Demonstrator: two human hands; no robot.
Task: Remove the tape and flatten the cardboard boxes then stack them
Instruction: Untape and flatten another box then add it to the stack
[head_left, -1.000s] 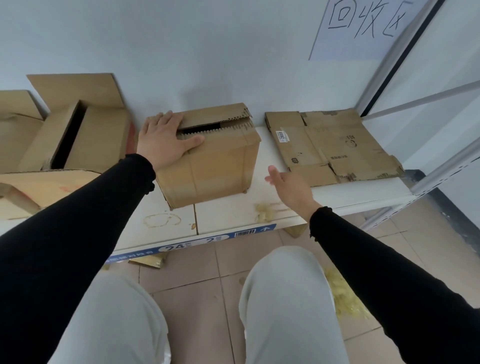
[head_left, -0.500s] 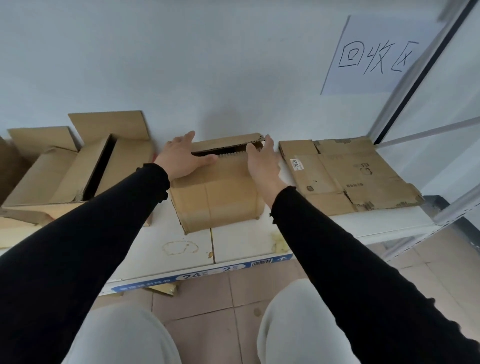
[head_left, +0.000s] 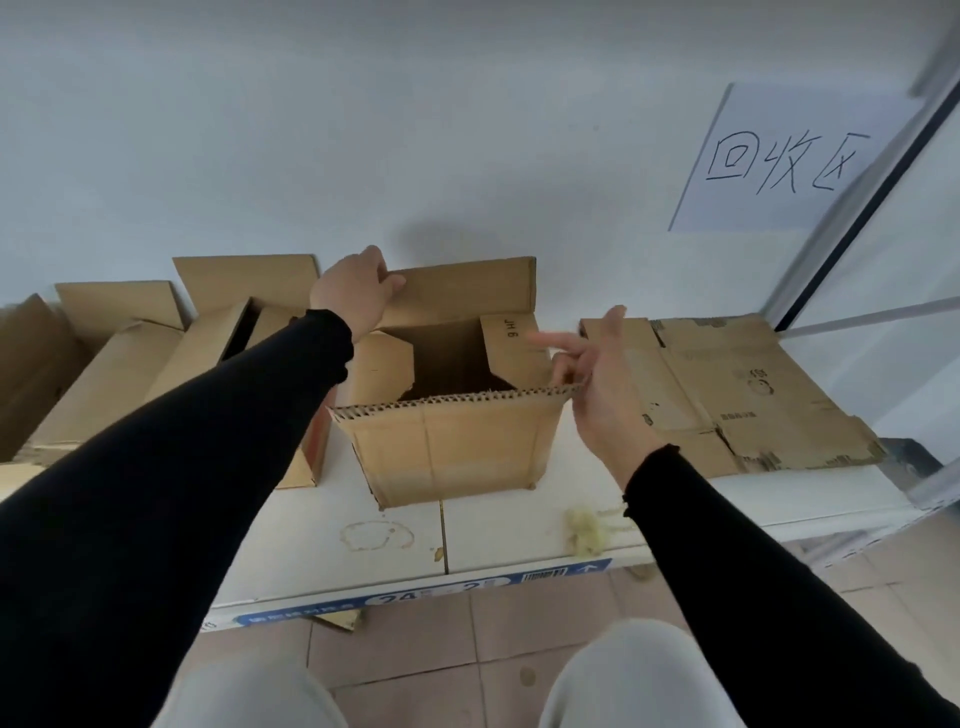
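White shelf (head_left: 322, 551), left hand (head_left: 353, 291) gripping open box (head_left: 457, 441) rear flap, right hand (head_left: 597, 374) pinching front flap

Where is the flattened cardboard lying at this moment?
In the head view, the flattened cardboard lies on the white shelf at the right, beside the open box and below the paper sign on the wall.

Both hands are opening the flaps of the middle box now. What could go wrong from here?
1. The box stands near the shelf edge; pulling its near flap could tip it off.
2. The right hand has only a light grip on the flap corner, so it may slip.
3. The left hand could push the far flap against the wall.
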